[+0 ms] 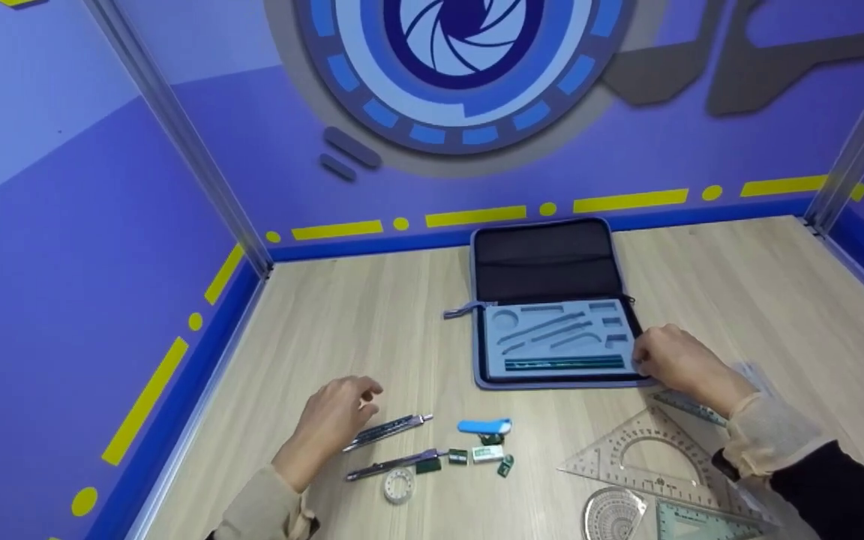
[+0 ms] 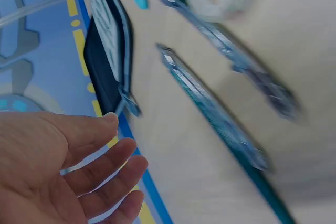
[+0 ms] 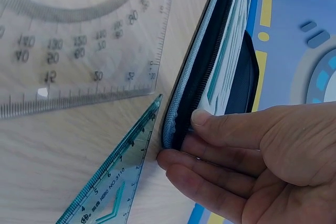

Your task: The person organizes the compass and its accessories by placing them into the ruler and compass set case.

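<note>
An unzipped zip case [image 1: 554,339] lies open, its lid against the back wall. Its pale blue foam insert [image 1: 544,349] has shaped recesses, with dark green pencils [image 1: 563,363] in the front one. At the case's right front corner my right hand [image 1: 676,364] pinches the edge; the right wrist view shows the thumb [image 3: 202,118] on the inner side by the zip and fingers outside. My left hand [image 1: 334,409] hovers with relaxed, parted fingers, holding nothing. Nearest to it is a metal compass [image 1: 391,430] joined to a teal rod [image 2: 262,190]. A second metal drawing instrument [image 1: 394,465] lies in front.
Near the middle lie a tape roll [image 1: 399,486], blue cutter [image 1: 484,427], white eraser [image 1: 487,454] and small green pieces [image 1: 505,466]. Clear set square [image 1: 604,457], protractor [image 1: 612,514] and green-tinted ruler [image 1: 702,521] lie front right. Printed walls enclose the table.
</note>
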Demonstrator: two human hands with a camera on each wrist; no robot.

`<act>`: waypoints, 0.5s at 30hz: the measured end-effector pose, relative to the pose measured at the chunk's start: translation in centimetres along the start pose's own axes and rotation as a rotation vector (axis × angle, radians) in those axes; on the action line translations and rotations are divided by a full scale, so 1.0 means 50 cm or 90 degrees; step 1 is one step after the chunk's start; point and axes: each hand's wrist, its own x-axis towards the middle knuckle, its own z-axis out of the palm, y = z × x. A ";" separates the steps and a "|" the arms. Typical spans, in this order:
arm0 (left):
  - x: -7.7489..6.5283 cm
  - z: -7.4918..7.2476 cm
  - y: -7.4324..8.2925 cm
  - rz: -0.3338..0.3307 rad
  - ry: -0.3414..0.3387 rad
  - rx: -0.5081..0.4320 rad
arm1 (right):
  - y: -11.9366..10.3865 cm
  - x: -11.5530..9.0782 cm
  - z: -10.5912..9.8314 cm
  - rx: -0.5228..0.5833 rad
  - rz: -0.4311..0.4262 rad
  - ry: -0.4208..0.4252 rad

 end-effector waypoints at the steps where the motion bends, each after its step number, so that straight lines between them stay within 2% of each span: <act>1: -0.006 0.002 -0.010 -0.005 -0.004 -0.002 | 0.000 0.000 0.000 0.001 0.000 -0.001; 9: -0.044 0.009 -0.082 -0.018 -0.012 -0.005 | -0.002 -0.002 0.002 0.003 0.014 -0.008; 15: -0.066 0.020 -0.114 -0.078 -0.048 0.014 | -0.004 -0.002 0.003 -0.005 0.008 0.002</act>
